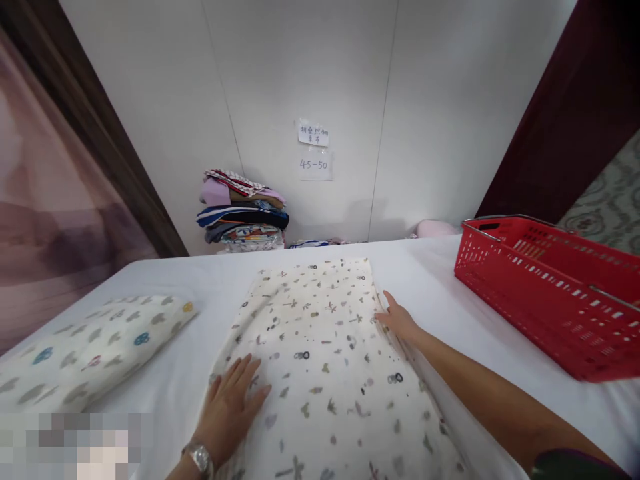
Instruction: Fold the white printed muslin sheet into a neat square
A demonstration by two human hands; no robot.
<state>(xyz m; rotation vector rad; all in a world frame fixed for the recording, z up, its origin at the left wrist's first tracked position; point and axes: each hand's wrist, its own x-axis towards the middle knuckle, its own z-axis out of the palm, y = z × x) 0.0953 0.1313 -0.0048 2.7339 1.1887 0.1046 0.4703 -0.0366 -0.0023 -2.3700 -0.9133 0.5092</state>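
A long white cloth [320,360] printed with small grey, green and brown motifs lies spread over the white-covered table. My left hand [231,403], with a silver watch at the wrist, rests flat on the cloth's left side, fingers stretched out. At the cloth's right edge is my right hand [400,323]; its fingers are apart and touch the edge, where the fabric shows layered folds. Its lower fingertips are partly hidden. Slight wrinkles run along the cloth's left side. The near end of the cloth goes out of the picture.
To the left lies another white cloth [115,340] with grey cloud shapes. A red plastic basket [540,300] with metal handles stands on the right. Beyond the far table edge are a stack of folded fabrics [245,210], a pink bundle [435,229] and a wall with paper notes [316,165].
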